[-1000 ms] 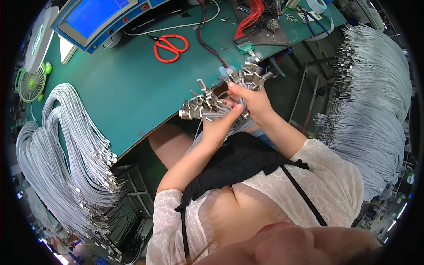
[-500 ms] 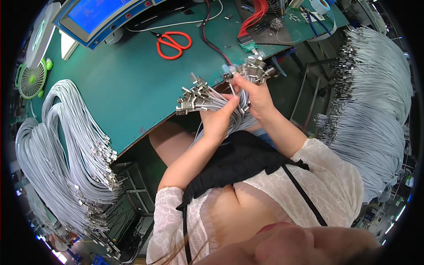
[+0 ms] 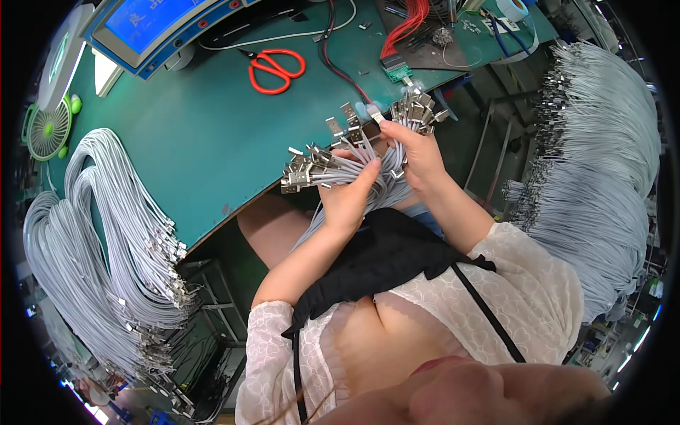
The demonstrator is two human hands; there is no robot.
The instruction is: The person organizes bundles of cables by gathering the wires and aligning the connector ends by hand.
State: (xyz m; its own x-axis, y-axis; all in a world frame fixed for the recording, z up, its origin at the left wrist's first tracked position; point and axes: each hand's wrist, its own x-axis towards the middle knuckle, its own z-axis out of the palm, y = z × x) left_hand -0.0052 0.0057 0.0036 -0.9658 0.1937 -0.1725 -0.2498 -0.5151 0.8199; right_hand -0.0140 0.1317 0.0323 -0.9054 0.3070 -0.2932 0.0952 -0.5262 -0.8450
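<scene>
My left hand [image 3: 346, 202] is closed around a bundle of grey USB cables [image 3: 340, 170], whose metal plugs fan out over the front edge of the table. Its thumb lies across the cables. Close by on the right, my right hand [image 3: 418, 156] grips more cables of the same kind, with a cluster of metal plugs [image 3: 418, 110] above its fingers. The right thumb tip presses at one silver plug [image 3: 376, 115], beside the end of a red and black lead [image 3: 358, 90]. Whether that plug sits in a socket is hard to make out. The cables hang down toward my lap.
A blue-framed tester with a lit screen [image 3: 145, 25] stands at the back left of the green table [image 3: 191, 127]. Red-handled scissors [image 3: 276, 71] and a small green circuit board [image 3: 398, 69] lie there. Coiled cables hang at left [image 3: 78, 248] and right [image 3: 595, 177]. A green fan [image 3: 48, 129] stands far left.
The dark-ended plug by my right thumb has gone; a silver plug is there instead. A few plugs now stand up between the two bundles. Characters have appeared on the tester's screen.
</scene>
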